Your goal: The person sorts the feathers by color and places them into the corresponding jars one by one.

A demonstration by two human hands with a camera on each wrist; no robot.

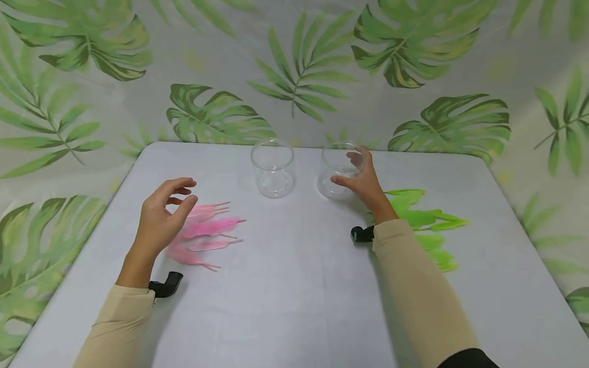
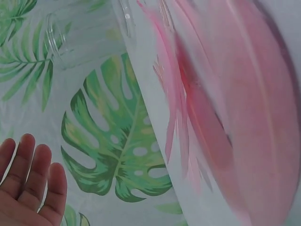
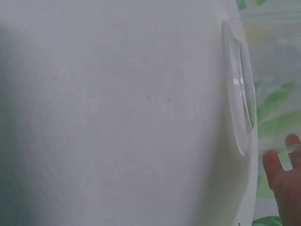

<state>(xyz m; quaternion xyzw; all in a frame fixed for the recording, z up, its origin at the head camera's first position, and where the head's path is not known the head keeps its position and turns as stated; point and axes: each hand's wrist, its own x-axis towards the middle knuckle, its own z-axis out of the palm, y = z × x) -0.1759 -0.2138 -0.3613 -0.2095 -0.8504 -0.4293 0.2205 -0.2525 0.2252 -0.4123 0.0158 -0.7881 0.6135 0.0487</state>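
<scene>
My right hand [image 1: 367, 186] is curved around the right side of a clear cylindrical cup [image 1: 329, 171], thumb in front and fingers behind. The cup stands upright on the table; its base [image 3: 237, 89] and my thumb [image 3: 280, 174] appear in the right wrist view. A matching clear cup [image 1: 271, 176] stands to its left. Over several pink feathers [image 1: 211, 227] hovers my left hand [image 1: 161, 217], holding nothing, its fingers loosely bent. Those pink feathers [image 2: 258, 117] loom large in the left wrist view. Light green feathers [image 1: 416, 217] lie partly hidden under my right forearm.
A white cloth covers the table [image 1: 285, 286]. Behind its far edge hangs a backdrop [image 1: 322, 122] printed with green leaves. Black wrist devices [image 1: 167, 284] sit on both wrists.
</scene>
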